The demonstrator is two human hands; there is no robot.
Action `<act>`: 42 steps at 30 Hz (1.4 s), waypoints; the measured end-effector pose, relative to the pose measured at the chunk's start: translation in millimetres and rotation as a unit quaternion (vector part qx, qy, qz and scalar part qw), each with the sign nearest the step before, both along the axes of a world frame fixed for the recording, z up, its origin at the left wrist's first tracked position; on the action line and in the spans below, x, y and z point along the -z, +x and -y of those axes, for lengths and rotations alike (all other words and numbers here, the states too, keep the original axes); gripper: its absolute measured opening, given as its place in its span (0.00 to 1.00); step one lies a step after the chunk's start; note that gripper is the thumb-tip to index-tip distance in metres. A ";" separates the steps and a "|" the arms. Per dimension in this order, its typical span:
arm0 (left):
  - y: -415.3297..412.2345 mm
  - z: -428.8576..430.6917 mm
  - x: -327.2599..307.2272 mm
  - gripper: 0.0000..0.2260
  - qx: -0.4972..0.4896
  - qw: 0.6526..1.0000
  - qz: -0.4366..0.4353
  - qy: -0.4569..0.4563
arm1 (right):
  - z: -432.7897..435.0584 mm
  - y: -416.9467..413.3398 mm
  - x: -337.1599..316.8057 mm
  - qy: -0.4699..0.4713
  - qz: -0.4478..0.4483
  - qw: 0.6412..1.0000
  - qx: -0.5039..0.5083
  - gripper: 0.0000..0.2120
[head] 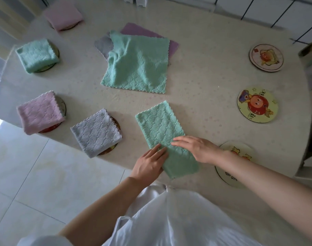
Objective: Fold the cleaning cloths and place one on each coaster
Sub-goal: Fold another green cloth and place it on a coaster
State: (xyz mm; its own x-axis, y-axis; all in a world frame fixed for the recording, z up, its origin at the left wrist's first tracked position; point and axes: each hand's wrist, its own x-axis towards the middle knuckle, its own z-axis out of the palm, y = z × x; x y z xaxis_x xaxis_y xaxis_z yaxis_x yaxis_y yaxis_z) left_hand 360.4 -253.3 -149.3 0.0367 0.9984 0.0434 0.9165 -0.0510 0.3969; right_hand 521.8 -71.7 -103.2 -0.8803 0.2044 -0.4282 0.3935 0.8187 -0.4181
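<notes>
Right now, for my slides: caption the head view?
Left hand and right hand flatten a folded green cloth; four coasters hold cloths, three bare.

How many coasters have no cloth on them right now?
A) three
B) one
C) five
A: along the table's right side, the far coaster, the middle coaster and the near coaster all show bare printed tops, though the near one is partly hidden.
</notes>
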 end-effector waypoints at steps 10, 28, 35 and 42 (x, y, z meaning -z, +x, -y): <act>-33.5 -19.0 -22.1 0.17 -0.109 0.963 0.233 -0.084 | -38.2 -20.8 -0.4 -0.178 0.049 0.972 0.147 0.33; -76.2 -73.7 -24.7 0.11 -0.473 0.585 0.605 -0.261 | -69.4 -93.7 11.5 -0.202 0.069 0.907 0.363 0.14; -105.3 -92.4 -15.9 0.09 -0.520 0.711 0.445 -0.162 | -64.5 -121.0 16.1 -0.129 -0.009 0.910 0.393 0.09; -108.2 -94.7 -9.6 0.07 -0.513 0.749 0.388 -0.159 | -62.4 -133.3 25.2 -0.054 0.001 0.928 0.369 0.10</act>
